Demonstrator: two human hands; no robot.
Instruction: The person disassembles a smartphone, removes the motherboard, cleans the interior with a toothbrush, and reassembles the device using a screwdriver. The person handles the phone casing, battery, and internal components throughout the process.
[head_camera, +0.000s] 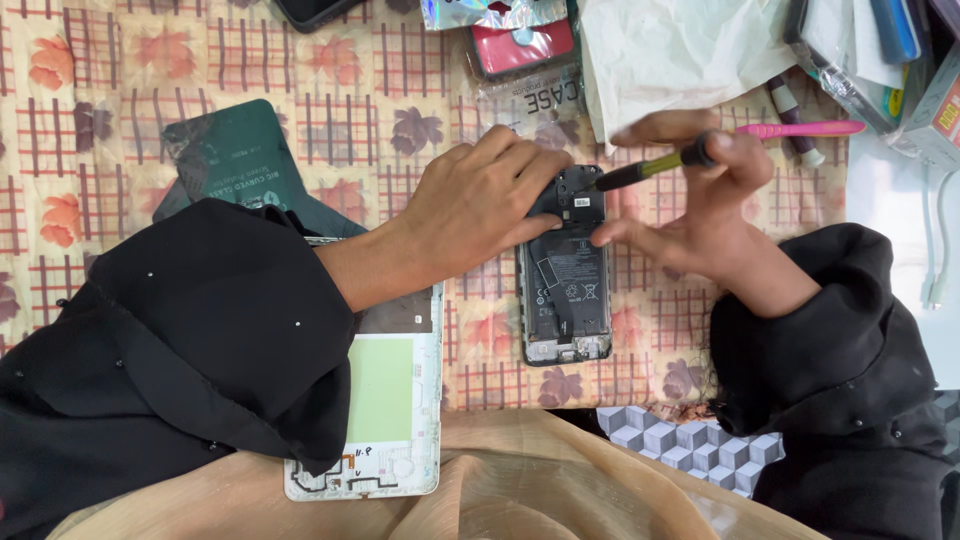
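Broadly, the frame is filled by a patterned tablecloth (130, 70) with orange leaf and red check prints, over which two black-sleeved arms are stretched from the lower corners. At the lower left of centre, a white opened tablet shell (395, 400) with a pale green inner panel is partly covered by the left sleeve. A dark green card package (235, 150) is seen at the upper left, and a crumpled white cloth (680, 50) at the upper right. In the centre, an opened smartphone (565, 290) is laid back-up with its black battery exposed. Its top end is gripped by the left hand (480, 200), fingers curled over the upper left corner. Just right of it, the right hand (705, 220) is closed on a screwdriver (650, 167) with a yellow and black handle, the tip being set on the phone's upper part while the forefinger is stretched to the phone's edge. A pink tool (800, 129) is laid at the upper right.
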